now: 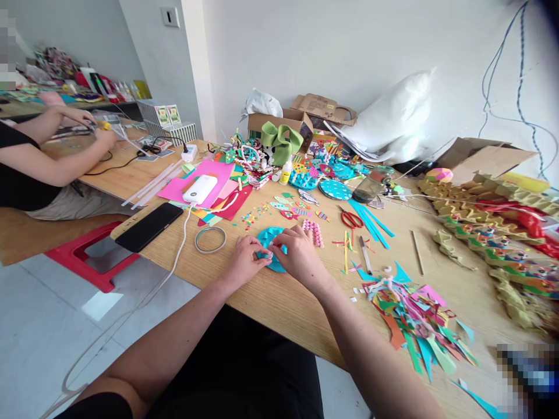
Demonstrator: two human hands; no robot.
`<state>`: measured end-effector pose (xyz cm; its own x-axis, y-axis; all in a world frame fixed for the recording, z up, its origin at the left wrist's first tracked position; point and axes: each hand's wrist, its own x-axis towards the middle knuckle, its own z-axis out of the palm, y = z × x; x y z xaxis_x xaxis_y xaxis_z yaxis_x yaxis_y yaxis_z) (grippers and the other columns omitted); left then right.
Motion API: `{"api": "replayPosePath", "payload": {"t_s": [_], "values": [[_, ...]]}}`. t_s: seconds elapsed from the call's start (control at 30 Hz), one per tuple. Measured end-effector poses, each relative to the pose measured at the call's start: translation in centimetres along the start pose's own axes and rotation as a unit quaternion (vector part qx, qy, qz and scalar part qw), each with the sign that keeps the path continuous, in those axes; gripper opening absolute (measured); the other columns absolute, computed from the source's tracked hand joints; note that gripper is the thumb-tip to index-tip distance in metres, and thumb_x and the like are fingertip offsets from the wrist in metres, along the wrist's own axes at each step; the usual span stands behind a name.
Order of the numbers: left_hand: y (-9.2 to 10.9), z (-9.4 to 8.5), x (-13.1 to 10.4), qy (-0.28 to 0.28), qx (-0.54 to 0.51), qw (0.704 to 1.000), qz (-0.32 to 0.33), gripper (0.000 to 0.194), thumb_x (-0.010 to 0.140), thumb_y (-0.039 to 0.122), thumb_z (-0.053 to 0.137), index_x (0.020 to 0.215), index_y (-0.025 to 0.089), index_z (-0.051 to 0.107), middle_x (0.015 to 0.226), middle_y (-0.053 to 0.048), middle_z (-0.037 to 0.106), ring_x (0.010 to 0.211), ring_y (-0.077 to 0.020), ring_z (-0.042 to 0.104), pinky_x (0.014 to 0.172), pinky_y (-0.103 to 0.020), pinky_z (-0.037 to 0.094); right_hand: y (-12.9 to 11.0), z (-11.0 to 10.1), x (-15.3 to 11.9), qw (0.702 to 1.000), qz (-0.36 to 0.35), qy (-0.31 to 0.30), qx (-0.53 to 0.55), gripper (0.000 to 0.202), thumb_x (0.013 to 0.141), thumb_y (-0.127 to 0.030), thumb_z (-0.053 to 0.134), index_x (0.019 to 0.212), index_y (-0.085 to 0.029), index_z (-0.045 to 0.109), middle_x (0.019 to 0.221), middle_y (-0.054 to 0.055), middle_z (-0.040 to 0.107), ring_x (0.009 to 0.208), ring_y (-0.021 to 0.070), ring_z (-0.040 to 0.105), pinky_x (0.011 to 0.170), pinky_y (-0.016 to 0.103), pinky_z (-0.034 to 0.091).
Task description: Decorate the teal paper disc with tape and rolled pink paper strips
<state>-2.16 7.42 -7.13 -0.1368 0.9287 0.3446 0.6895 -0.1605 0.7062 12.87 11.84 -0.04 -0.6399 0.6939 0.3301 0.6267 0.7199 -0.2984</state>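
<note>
Blue disc (278, 267) between left hand (247, 259) and right hand (299, 253), under both hands' fingertips; neither clearly nearer. Fingertips drawn close together; clamped on anything, can't tell.

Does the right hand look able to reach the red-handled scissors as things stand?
Probably yes: the scissors lie in the open, with nothing tall between them and the right hand, though it is busy at the blue disc.

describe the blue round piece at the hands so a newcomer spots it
On the wooden table, look along the near side, between the pale ring and the bumpy pink strips. There lies a blue round piece, partly hidden by the left hand and right hand. Unlike the white-dotted disc farther back, it has both hands at it.
</note>
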Motion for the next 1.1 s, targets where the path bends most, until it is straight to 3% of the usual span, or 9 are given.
{"api": "replayPosePath", "payload": {"t_s": [0.37, 0.63, 1.1], "values": [[0.0, 0.2, -0.6, 0.023, 0.023, 0.999, 0.031, 0.006, 0.067, 0.019, 0.074, 0.066, 0.022, 0.069, 0.085, -0.003, 0.057, 0.091, -0.0200, 0.051, 0.085, -0.036, 0.044, -0.2, 0.3, -0.3, 0.999, -0.025, 0.022, -0.006, 0.013, 0.085, -0.024, 0.061, 0.075, -0.020, 0.068, 0.078, 0.005, 0.067, 0.084, 0.0213, 0.051, 0.074, 0.034, 0.029], [0.1, 0.4, -0.6, 0.028, 0.040, 0.999, 0.018, 0.008, 0.068, 0.020, 0.073, 0.061, 0.022, 0.069, 0.085, -0.003, 0.058, 0.089, -0.0203, 0.051, 0.084, -0.037, 0.046, -0.3, 0.3, -0.4, 0.999, -0.022, 0.026, 0.000, 0.015, 0.086, -0.024, 0.060, 0.073, -0.020, 0.068, 0.077, 0.004, 0.066, 0.085, 0.0210, 0.050, 0.074, 0.035, 0.029], [1.2, 0.6, -1.3, 0.042, 0.090, 0.994, 0.045, 0.012, 0.071, 0.017, 0.069, 0.059, 0.021, 0.065, 0.086, -0.005, 0.057, 0.090, -0.0215, 0.049, 0.082, -0.038, 0.048, -0.1, 0.3, -0.6, 0.999, -0.033, 0.043, 0.000, 0.016, 0.086, -0.023, 0.059, 0.073, -0.020, 0.068, 0.075, 0.004, 0.066, 0.082, 0.0210, 0.050, 0.073, 0.036, 0.028]]}}
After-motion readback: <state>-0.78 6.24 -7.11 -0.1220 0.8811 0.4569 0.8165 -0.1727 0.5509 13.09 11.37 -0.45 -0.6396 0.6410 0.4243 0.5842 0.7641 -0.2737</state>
